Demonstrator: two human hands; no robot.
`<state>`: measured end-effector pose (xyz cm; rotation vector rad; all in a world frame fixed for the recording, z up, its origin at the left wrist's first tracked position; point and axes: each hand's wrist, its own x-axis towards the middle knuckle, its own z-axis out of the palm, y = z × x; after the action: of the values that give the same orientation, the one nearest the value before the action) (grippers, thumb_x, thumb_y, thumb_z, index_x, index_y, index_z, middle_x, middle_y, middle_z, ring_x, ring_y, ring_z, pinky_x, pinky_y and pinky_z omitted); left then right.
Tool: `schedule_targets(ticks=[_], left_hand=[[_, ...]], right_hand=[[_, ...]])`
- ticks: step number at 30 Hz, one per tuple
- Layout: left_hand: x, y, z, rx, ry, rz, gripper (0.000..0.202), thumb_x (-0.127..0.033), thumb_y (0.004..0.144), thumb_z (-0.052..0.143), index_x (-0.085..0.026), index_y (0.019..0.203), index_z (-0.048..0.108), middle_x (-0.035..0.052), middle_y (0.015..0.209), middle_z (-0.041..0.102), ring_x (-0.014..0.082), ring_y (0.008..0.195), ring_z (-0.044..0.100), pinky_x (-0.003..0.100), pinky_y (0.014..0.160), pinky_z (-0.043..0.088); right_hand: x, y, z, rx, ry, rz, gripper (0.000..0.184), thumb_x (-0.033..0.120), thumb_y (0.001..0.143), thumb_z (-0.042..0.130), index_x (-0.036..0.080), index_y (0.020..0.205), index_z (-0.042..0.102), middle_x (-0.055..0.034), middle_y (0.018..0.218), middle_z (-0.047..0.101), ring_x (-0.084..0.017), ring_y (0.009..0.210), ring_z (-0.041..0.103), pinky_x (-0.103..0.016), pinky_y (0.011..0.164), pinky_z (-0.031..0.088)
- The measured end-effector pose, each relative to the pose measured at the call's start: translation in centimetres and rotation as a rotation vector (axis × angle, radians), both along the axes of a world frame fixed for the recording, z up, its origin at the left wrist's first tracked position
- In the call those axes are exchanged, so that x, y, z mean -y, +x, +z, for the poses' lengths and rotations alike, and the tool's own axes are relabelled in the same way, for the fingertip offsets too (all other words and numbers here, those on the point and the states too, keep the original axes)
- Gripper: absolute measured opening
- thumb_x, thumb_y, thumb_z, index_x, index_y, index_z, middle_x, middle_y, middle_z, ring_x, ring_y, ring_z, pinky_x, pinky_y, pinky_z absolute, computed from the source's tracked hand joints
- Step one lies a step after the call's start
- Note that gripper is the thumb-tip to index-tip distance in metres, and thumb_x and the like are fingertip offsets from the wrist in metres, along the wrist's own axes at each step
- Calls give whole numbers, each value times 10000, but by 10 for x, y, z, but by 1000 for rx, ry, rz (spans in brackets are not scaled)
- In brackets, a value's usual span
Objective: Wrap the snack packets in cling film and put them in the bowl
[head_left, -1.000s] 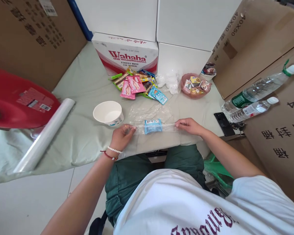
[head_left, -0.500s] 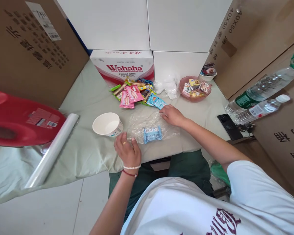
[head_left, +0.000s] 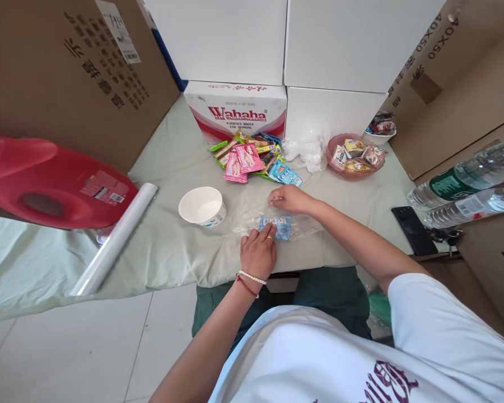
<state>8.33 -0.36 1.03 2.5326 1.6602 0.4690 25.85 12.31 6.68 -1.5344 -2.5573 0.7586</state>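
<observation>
A small blue wrapped packet (head_left: 283, 228) lies on a crinkled sheet of clear plastic film (head_left: 246, 208) near the table's front edge. The outstretched fingers of my left hand (head_left: 258, 251) rest on the packet's left part, covering some of it. Just behind the packet, my right hand (head_left: 292, 199) has its fingertips pinched together at the far part of the film, which seems lifted there. To the left of the film stands a white paper bowl (head_left: 201, 207), with nothing seen inside it.
Behind lie a pile of snack packets (head_left: 250, 159), crumpled clear plastic (head_left: 308, 150) and a pink bowl of snacks (head_left: 355, 170). A film roll (head_left: 115, 240) and red jug (head_left: 67, 184) are at left. Bottles (head_left: 466, 182) and a phone (head_left: 414, 229) are at right.
My left hand has moved right from beside the bowl onto the blue packet. My right hand has closed its fingertips on the film. The view has turned slightly left.
</observation>
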Motion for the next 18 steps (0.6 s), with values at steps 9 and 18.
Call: schedule_targets(ticks=[9, 18], left_hand=[[-1, -40, -30, 592, 17, 56, 274, -246, 951, 501, -247, 1065, 750, 72, 1239, 754, 241, 1135, 655, 447, 1008, 521], [-11, -31, -31, 557, -65, 703, 607, -596, 844, 658, -118, 1217, 627, 279, 1576, 435, 463, 1486, 356, 670, 1187, 300]], right_hand=[[108, 6, -27, 156, 67, 155, 451, 191, 1043, 433, 320, 1456, 560, -98, 1240, 626, -201, 875, 586, -279, 703, 383], [114, -3, -32, 180, 95, 103, 415, 236, 1070, 411, 337, 1438, 572, -100, 1218, 592, -220, 906, 557, -293, 690, 347]])
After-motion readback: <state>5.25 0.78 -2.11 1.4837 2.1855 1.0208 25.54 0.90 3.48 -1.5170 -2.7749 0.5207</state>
